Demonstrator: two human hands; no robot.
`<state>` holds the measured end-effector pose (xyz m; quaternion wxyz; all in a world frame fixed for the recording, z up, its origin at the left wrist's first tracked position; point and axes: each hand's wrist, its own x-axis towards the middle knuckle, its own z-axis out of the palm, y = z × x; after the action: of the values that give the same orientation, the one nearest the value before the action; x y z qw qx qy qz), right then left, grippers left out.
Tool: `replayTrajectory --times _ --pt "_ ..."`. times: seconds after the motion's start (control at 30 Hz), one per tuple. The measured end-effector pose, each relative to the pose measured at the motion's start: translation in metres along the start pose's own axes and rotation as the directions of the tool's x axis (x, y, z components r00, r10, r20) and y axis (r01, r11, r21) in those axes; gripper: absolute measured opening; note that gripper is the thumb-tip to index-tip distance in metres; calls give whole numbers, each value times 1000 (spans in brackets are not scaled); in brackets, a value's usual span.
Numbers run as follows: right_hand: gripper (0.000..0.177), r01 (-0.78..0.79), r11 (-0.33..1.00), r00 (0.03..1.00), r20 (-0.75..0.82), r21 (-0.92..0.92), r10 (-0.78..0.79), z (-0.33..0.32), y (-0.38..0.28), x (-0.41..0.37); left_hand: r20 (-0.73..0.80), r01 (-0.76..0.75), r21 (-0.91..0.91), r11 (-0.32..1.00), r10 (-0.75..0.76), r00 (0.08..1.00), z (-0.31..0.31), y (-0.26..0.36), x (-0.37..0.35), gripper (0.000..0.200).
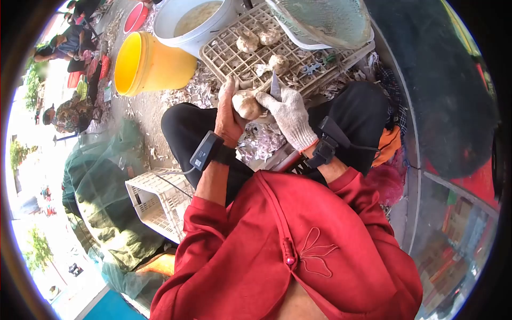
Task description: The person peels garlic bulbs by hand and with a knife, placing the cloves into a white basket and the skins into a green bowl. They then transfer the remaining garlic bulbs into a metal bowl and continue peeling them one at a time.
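Bare, my left hand [229,114] holds a garlic bulb [247,105] from its left side, over my lap. My right hand [290,114] wears a whitish knit glove and is closed around a small knife, its blade [275,84] pointing up, while the thumb reaches to the bulb. Just beyond the hands lies a beige plastic grid crate [226,57] with several garlic bulbs [269,37] on it. Pale garlic skins [261,143] are heaped below the hands, between my knees.
A yellow bucket [170,64] and a white bucket [184,41] stand at the upper left. A translucent basin [325,21] rests on the crate's far right. A white plastic basket [160,205] lies at the left by green netting [106,181]. Other people [74,113] sit farther left.
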<state>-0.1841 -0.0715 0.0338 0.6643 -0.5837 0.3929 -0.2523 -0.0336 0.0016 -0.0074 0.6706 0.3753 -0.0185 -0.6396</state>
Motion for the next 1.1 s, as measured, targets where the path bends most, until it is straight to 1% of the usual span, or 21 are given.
replayTrajectory --times 0.03,0.1,0.13,0.17,0.23,0.27,0.3,0.37,0.4,0.43,0.5,0.53,0.63,0.67,0.83,0.9,0.93,0.97,1.03,1.07,1.1 --pt "28 89 993 996 -22 -82 -91 1 6 1 -50 38 57 998 -35 998 12 5 -9 46" --pt "30 239 942 964 -55 -235 -259 8 11 -3 -126 3 -133 991 -20 992 50 0 -25 46" --pt "31 241 896 959 -54 -372 -280 10 11 -3 -14 -6 -229 974 3 1000 47 -4 -27 47" --pt "31 243 897 959 -50 -369 -280 10 10 -4 -119 -56 -226 972 29 993 34 -15 -19 42" --pt "31 250 836 966 63 -488 -252 11 6 -9 151 54 -401 915 8 988 21 -2 -18 35" --pt "28 281 822 951 32 -495 -306 14 3 -12 -287 -160 -263 951 81 955 24 -16 -16 33" --pt "28 289 819 949 37 -495 -312 12 -5 -14 -285 -167 -264 950 89 954 17 -12 -15 33" --pt "22 288 701 957 165 -653 -240 5 -20 -22 -35 -27 -293 956 18 999 -1 -5 -17 34" --pt "20 345 661 939 241 -667 -246 4 -21 -24 -269 -120 -273 954 44 962 17 -3 -18 35" --pt "20 344 661 939 240 -667 -247 3 -19 -24 -269 -119 -273 955 43 962 18 -5 -16 35" --pt "19 408 605 913 320 -684 -254 3 -15 -24 -448 -238 -102 966 169 878 19 -7 -11 37" --pt "19 377 592 925 322 -712 -202 3 -13 -20 -449 -237 -107 966 166 878 19 -10 -11 37" --pt "20 368 593 928 324 -716 -185 6 -12 -15 -454 -396 38 917 369 811 30 -10 -19 27" --pt "21 292 611 950 295 -736 -100 8 -13 -16 -539 -449 29 893 392 746 38 -13 -18 19" --pt "22 213 644 973 218 -735 -73 18 -5 -17 -494 -432 114 895 428 757 41 -20 -19 18" --pt "22 100 716 988 152 -691 8 23 -6 -18 -462 -538 340 771 636 619 49 -28 -23 20" --pt "21 51 747 993 116 -663 34 24 -8 -20 -390 -469 489 736 665 637 37 -33 -25 23" --pt "21 44 749 993 114 -661 41 25 -1 -18 -393 -461 493 738 661 639 32 -39 -29 23" --pt "26 138 814 989 36 -565 -143 28 19 -13 -425 -382 181 906 422 800 37 -44 -45 24" --pt "26 129 827 991 36 -547 -131 28 24 -11 -406 -385 93 918 388 827 18 -50 -42 22" --pt "26 129 825 990 26 -550 -138 28 35 -8 -604 -428 8 904 345 718 36 -43 -39 23"
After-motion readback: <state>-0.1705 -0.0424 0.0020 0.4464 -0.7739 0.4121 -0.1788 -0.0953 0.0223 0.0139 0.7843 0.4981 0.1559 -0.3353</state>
